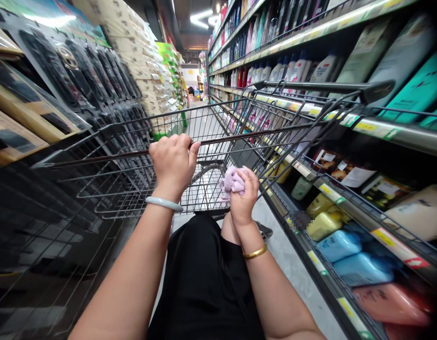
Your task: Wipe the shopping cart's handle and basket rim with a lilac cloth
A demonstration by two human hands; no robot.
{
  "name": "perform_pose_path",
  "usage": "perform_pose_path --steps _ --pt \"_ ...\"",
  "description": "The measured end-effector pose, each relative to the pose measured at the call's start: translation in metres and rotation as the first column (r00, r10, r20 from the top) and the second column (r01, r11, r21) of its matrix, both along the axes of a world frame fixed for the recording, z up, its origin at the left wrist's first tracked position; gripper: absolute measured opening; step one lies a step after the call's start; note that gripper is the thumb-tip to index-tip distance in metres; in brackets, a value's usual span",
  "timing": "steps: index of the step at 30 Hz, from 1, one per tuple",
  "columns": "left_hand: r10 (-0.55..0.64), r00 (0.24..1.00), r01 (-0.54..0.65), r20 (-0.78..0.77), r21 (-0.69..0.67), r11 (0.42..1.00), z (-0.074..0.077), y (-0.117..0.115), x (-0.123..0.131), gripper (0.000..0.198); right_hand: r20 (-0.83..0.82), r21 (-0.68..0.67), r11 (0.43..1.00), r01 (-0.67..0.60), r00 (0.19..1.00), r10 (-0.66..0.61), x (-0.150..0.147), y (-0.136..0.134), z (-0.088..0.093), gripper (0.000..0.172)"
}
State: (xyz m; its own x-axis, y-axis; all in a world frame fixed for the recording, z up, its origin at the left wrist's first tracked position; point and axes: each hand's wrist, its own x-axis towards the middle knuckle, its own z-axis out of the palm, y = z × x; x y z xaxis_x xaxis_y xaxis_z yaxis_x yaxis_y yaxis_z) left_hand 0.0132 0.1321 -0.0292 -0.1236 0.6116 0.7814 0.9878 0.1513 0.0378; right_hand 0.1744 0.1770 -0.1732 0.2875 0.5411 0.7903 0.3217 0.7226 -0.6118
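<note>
My left hand (174,160) is closed round the near rim bar of a wire shopping cart (108,156) and wears a pale bangle on the wrist. My right hand (244,196) is clenched on a crumpled lilac cloth (231,181), held just below the cart's rim, with a gold bangle on its wrist. The cart's basket looks empty, and its dark push handle (310,86) is on the far right side.
The cart stands in a narrow shop aisle. Shelves (381,130) on the right hold bottles and refill pouches close to the cart. On the left hang dark packaged goods (83,71), with stacked cartons beyond. The pale floor (289,255) runs ahead between them.
</note>
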Motion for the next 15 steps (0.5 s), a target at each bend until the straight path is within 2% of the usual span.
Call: perform_pose_path --steps 6,9,13,15 --pt "0.014 1.0 -0.013 -0.02 0.009 1.0 0.0 0.001 0.0 0.05 0.22 -0.051 0.991 -0.121 0.967 0.13 -0.015 -0.017 0.0 0.052" --pt "0.015 1.0 -0.015 -0.019 0.004 1.0 0.0 0.001 0.0 0.049 0.173 -0.029 0.993 -0.115 0.978 0.119 -0.013 -0.013 -0.001 0.051" --pt "0.01 1.0 -0.01 -0.01 0.001 1.0 0.0 0.001 -0.001 0.048 0.018 0.002 0.997 -0.076 0.997 0.076 -0.005 -0.001 -0.003 0.051" --pt "0.008 1.0 -0.008 -0.003 0.001 1.0 0.0 0.001 0.0 0.048 0.015 -0.012 0.996 -0.083 0.996 0.083 -0.006 0.0 -0.004 0.052"
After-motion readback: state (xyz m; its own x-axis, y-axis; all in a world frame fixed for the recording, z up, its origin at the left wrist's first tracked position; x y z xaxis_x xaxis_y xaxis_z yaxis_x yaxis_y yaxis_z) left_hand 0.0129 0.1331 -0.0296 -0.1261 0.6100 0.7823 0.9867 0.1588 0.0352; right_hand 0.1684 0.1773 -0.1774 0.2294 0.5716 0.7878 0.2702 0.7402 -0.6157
